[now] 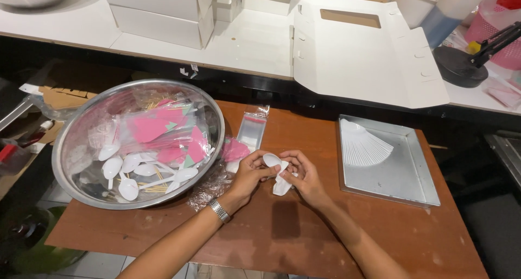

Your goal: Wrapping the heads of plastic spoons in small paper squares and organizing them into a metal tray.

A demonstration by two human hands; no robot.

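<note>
Near the bottom centre of the frame, the person's left hand (251,173), with a metal watch (220,210) on its wrist, and right hand (305,176) meet over the brown table (282,235). Both hands have their fingers curled around one white plastic spoon (273,160) and a white folded piece (282,184), probably a napkin or wrapper; which it is cannot be made out. The spoon's bowl shows between the thumbs, and its handle is hidden behind the white piece and the fingers.

Just beyond the hands lies a small clear bag with a red strip (252,130), beside a pink paper piece (234,148).

At the left sits a wide steel bowl (209,102) holding loose white spoons (128,189), pink and green paper pieces, clear bags and what look like toothpicks. To judge by that heap, much is left to be handled. At the right, a flat metal tray (407,176) holds only a fanned stack of white utensils (361,146), so little seems finished, if the tray is for finished pieces at all.

Farther back, along the upper edge, a white counter carries stacked white boxes (157,10), an unfolded white box (369,56) and a black lamp base (461,66), with a pink basket (502,35) cut off at the upper right corner.
</note>
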